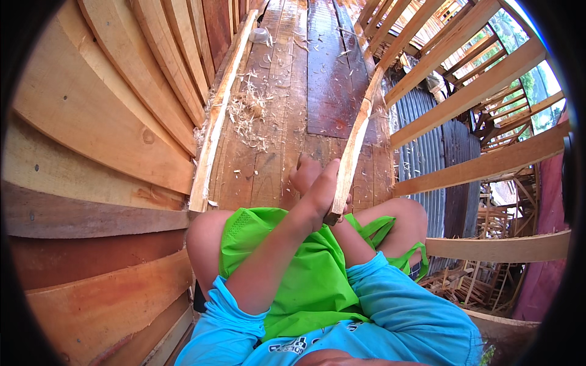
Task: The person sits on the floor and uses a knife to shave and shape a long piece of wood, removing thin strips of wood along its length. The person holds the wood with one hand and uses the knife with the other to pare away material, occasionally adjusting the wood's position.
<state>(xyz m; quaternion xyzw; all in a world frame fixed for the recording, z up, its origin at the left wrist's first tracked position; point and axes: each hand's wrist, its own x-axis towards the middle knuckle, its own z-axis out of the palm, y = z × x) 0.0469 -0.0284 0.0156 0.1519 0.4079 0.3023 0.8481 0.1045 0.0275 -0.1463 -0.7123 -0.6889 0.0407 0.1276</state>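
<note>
My forearms cross in front of my lap. My left hand (328, 188) is closed round a long pale wooden strip (355, 141), close to its near, squared end. The strip slants away to the right, toward the slatted side. Just beyond my left wrist, my right hand (304, 173) is curled, partly covered by the left arm; what it holds, if anything, is hidden. A bright green cloth bag (293, 277) lies over my lap between my bent knees.
Another pale wooden strip (220, 116) lies along the left of the plank floor (274, 165). Curled wood shavings (249, 113) are scattered beside it, and a clear plastic container (260, 36) sits farther off. Board walls (104, 116) rise at left; spaced slats (482, 158) and corrugated metal (421, 146) are at right.
</note>
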